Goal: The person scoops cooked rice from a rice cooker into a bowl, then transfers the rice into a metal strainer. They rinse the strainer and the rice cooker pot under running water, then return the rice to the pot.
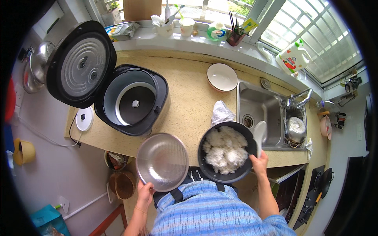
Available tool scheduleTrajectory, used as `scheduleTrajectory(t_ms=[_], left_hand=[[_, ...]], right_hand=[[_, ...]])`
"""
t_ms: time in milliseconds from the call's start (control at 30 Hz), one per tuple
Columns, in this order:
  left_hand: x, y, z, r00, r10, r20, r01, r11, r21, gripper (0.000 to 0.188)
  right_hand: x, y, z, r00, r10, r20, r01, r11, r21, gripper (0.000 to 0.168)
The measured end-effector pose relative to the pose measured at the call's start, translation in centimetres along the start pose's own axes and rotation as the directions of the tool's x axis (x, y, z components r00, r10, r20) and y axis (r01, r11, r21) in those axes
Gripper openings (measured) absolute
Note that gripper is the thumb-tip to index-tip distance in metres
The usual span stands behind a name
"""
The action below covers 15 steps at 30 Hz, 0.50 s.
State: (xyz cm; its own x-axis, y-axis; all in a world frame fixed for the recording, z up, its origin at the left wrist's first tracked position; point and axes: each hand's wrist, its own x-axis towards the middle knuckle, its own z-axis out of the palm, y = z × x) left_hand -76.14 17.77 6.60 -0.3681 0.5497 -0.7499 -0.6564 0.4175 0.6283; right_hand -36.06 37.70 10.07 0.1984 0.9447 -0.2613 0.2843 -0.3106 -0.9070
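Note:
My left hand [144, 191] grips the rim of a perforated stainless-steel colander [162, 162], tilted at the counter's front edge; its inside looks bare. In my right hand [260, 163] are the rim of a black rice-cooker inner pot [203, 160] and a white rice paddle [259, 134], which stands up beside the pot's right side. White cooked rice [227, 150] lies in the pot. Left of these, the rice cooker [162, 88] stands with its lid [84, 67] raised and its heating plate [137, 113] showing.
A white bowl [222, 77] and a grey-white cloth [222, 112] lie near the sink [261, 97]. A metal pot [296, 127] sits in the small right basin under the faucet [301, 98]. Bottles and cups line the windowsill [198, 45]. A white round lid [85, 119] rests at the counter's left end.

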Motion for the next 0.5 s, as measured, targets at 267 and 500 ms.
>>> scheduleTrajectory(t_ms=[267, 500], left_hand=[[8.8, 4.1, 21.7, 0.906, 0.048, 0.421, -0.064, 0.998, 0.024, 0.022], [18.7, 7.8, 41.5, 0.915, 0.220, 0.337, -0.293, 0.939, 0.183, 0.020]], right_hand=[[-2.8, 5.5, -10.3, 0.966, -0.095, -0.242, 0.072, 0.992, -0.103, 0.011], [-2.9, 9.8, -12.1, 0.942, -0.050, -0.331, 0.065, 0.997, 0.033, 0.012]])
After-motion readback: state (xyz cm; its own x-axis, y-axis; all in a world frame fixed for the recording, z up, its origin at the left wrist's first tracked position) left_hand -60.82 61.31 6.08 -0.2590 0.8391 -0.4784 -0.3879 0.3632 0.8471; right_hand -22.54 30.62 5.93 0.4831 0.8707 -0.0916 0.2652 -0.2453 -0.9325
